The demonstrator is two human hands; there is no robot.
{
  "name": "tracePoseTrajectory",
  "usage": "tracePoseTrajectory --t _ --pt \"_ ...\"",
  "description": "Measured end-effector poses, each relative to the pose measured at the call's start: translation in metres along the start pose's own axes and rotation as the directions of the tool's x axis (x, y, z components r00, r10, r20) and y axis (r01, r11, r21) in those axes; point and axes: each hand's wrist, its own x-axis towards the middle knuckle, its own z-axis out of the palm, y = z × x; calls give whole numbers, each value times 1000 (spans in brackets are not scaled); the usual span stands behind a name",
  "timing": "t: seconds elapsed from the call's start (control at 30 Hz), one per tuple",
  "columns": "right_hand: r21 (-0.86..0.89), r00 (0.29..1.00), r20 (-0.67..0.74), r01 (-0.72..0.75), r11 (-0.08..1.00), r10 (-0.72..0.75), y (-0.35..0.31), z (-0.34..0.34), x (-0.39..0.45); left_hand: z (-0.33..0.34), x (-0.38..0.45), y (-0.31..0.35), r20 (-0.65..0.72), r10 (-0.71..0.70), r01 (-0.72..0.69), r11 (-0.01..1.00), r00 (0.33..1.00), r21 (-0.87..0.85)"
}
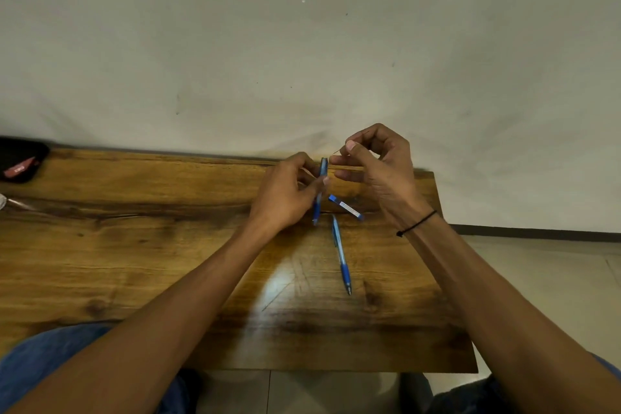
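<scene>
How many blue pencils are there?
2. One slim blue plastic pencil is upright in the left hand; the other blue-and-clear plastic pencil lies on the brown wooden table, nearer the person. None seems hidden.

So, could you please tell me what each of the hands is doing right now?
Left hand: grips the blue plastic mechanical pencil.
Right hand: pinches a thin dark lead.

Left hand (285,193) holds a blue pen (323,168); right hand (376,165) pinches a thin lead (336,151) beside it
</scene>
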Motion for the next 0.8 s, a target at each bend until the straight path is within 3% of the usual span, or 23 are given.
tracePoseTrajectory --t 0.1,0.3,0.8 --pt "-57 996 11 85 995 -84 -15 -2 2 0 -2 5 -20 58 -61 980 998 -189" --pt "-229 966 98 254 940 -238 -36 -9 1 -1 -4 9 -114 242 -257 957 964 -135" --pt "-452 947 125 319 833 -295 -40 -8 -1 -2 -5 9 -120 265 -279 953 957 -121"
